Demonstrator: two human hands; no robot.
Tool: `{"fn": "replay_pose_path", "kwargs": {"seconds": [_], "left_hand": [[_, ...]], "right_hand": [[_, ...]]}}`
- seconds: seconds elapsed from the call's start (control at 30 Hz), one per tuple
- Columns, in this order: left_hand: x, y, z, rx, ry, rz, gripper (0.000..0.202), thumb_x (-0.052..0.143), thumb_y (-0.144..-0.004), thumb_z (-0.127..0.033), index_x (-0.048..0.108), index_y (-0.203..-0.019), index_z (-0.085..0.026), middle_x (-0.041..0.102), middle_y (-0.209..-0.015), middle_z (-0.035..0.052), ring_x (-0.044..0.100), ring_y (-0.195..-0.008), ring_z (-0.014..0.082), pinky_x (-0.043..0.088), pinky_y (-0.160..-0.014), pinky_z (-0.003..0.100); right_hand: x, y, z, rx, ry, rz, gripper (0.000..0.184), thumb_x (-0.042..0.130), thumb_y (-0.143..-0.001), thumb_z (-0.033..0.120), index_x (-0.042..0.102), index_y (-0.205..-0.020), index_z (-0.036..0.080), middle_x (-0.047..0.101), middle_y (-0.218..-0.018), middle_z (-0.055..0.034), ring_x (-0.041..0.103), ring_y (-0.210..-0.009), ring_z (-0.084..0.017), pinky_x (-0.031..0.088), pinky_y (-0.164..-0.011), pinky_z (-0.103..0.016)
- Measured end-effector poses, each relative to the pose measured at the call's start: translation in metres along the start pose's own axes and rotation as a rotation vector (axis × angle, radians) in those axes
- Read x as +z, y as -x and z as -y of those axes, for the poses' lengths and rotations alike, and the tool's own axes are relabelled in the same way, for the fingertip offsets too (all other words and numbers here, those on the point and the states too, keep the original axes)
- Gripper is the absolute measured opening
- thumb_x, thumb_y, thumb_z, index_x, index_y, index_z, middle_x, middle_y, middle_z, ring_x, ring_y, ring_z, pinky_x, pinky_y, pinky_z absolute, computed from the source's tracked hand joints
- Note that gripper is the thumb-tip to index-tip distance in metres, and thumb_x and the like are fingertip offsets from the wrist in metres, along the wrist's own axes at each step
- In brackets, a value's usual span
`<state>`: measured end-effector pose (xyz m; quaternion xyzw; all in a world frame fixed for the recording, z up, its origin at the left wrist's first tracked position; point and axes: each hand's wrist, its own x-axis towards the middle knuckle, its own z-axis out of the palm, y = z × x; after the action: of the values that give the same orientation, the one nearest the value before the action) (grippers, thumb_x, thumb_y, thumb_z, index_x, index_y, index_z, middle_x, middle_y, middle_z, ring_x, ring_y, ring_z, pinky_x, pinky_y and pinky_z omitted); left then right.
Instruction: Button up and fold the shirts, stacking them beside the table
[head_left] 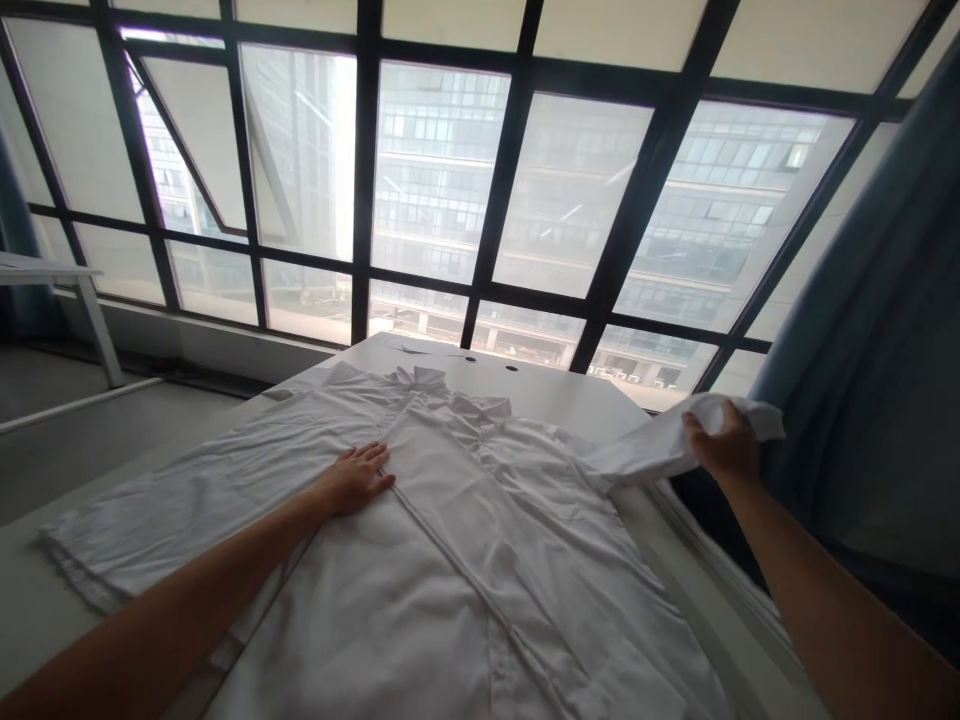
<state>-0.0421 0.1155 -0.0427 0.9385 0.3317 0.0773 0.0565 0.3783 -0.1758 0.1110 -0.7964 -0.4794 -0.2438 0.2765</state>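
Observation:
A white long-sleeved shirt [442, 560] lies spread and wrinkled across the table, its button strip running along the body toward me. Raised collar parts [421, 379] stand at its far end; I cannot tell whether a second garment lies under it. My left hand [356, 480] rests flat on the shirt's body, fingers stretched out. Off the table's right side, my right hand [727, 440] grips a white sleeve [649, 450] near its cuff and holds it raised, stretched out from the shoulder. The other side of the white cloth [172, 510] spreads to the left.
The white table [577, 390] reaches toward a large window wall, with two dark round holes near its far end. A blue curtain [862, 380] hangs close on the right, beside my right hand. Another white table [49, 268] stands at the left.

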Motion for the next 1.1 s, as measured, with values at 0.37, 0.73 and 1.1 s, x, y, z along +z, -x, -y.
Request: {"fn": "replay_pose_path", "kwargs": {"seconds": [0.37, 0.73, 1.1], "left_hand": [[-0.024, 0.013, -0.010, 0.003, 0.692, -0.059, 0.088, 0.014, -0.090, -0.073, 0.035, -0.147, -0.009, 0.059, -0.133, 0.0202, 0.053, -0.126, 0.0314, 0.042, -0.101, 0.043], [-0.048, 0.040, -0.059, 0.162, 0.759, 0.135, 0.054, 0.069, -0.071, -0.065, 0.060, -0.087, -0.014, 0.064, -0.077, 0.0041, 0.060, -0.067, 0.0149, 0.044, -0.057, 0.023], [-0.111, 0.066, -0.033, 0.237, 0.809, 0.686, 0.063, 0.056, -0.085, -0.064, 0.046, -0.045, -0.016, 0.041, -0.035, -0.0003, 0.031, -0.031, 0.0070, 0.021, -0.035, 0.021]], "right_hand": [[0.026, 0.122, 0.158, -0.616, -0.152, 0.323, 0.067, 0.051, -0.094, 0.048, 0.033, -0.151, 0.020, 0.050, -0.144, -0.0163, 0.054, -0.124, -0.033, 0.046, -0.100, -0.051], [0.048, 0.162, 0.150, -0.675, -0.258, 0.413, 0.054, 0.050, -0.096, 0.034, 0.040, -0.147, 0.019, 0.045, -0.147, -0.0178, 0.051, -0.128, -0.029, 0.045, -0.102, -0.047], [0.056, 0.160, 0.142, -0.694, -0.194, 0.360, 0.026, 0.052, -0.094, 0.031, 0.069, -0.107, 0.016, 0.051, -0.144, -0.0135, 0.052, -0.128, -0.028, 0.044, -0.104, -0.046]]}}
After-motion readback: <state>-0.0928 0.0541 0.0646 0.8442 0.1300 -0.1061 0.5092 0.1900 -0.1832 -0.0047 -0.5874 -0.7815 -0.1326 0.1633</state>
